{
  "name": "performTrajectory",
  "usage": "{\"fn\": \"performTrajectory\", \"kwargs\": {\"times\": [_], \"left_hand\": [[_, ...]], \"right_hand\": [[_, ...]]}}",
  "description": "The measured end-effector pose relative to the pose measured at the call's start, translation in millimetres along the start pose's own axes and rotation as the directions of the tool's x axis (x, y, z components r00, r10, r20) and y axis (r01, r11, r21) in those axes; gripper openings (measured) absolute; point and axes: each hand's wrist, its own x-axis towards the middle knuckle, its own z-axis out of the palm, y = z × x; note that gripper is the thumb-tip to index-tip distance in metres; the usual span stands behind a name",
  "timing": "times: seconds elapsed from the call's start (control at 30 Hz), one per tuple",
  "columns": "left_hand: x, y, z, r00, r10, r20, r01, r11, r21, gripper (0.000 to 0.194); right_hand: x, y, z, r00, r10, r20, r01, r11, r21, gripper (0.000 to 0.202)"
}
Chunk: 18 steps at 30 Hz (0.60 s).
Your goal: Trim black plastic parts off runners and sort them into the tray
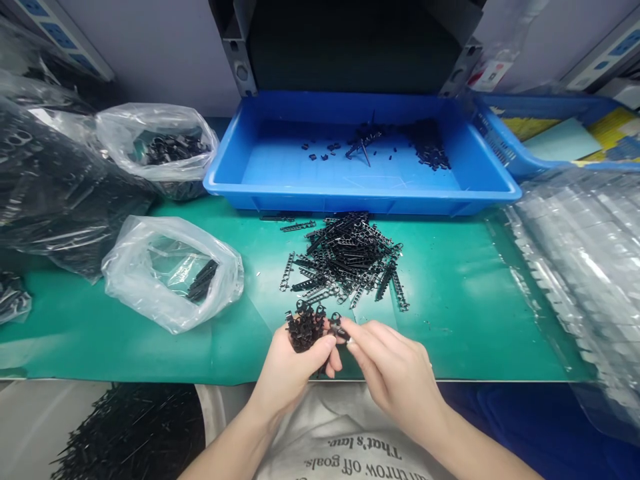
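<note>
My left hand [293, 367] is closed around a bunch of small black plastic parts [306, 327] with ring-shaped ends. One black plastic part [336, 327] stands apart from the bunch, between my two hands. The fingers of my right hand [395, 363] are pinched on that part, and the left thumb is close to it. Just beyond my hands, a loose pile of black plastic strips [350, 257] lies on the green table mat [450, 267]. Some strips are spread around its edges. My fingers partly hide the held parts.
A blue tray [365, 203] with small black pieces stands behind the pile. Two open plastic bags [120, 280] with black parts sit at left, beside larger filled bags [55, 193]. Clear plastic trays [580, 267] are stacked at right. Below left, a bin [213, 413] holds black scraps.
</note>
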Motion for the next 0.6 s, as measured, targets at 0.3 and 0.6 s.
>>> {"fn": "performTrajectory", "kwargs": {"times": [0.3, 0.6], "left_hand": [[-0.4, 3.4, 5.1, 0.994, -0.104, -0.023, 0.1, 0.984, -0.148, 0.021], [3.5, -0.6, -0.1, 0.986, -0.164, -0.041, 0.155, 0.975, -0.162, 0.025]], "right_hand": [[1.8, 9.0, -3.1, 0.998, -0.011, 0.062, 0.004, 0.994, 0.107, 0.029], [2.5, 46.7, -25.9, 0.942, 0.292, -0.165, -0.312, 0.942, -0.119, 0.035]]}}
